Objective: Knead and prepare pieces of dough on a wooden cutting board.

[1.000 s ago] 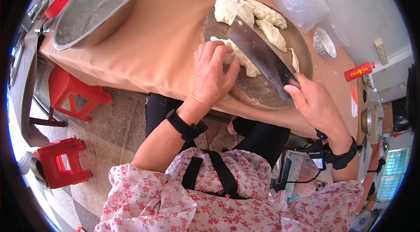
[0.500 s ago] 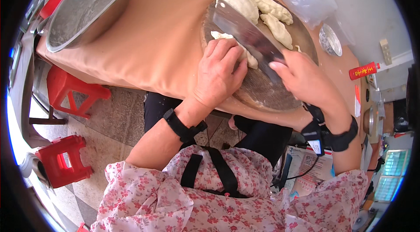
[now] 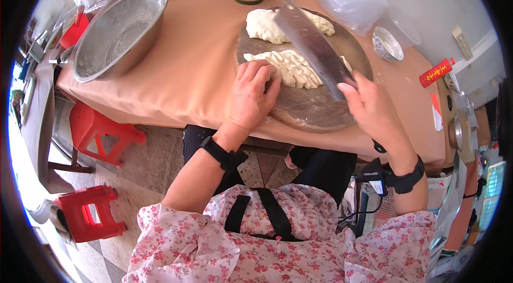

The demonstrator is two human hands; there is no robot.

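Front dough strip (image 3: 297, 71) now more exposed, with close ridges along its length

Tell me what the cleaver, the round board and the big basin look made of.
Cleaver: likely steel; the thin gray blade has a dull sheen. The right hand hides its handle's material.
Round board: probably wood, unpolished, judging by its matte, mottled brown face.
Big basin: metal, perhaps stainless steel or aluminum; gray and softly reflective, with whitish smears inside.

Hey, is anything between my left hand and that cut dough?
Nothing visible: your left hand is right at the left end of the cut dough. The cleaver, in your right hand, is farther right.
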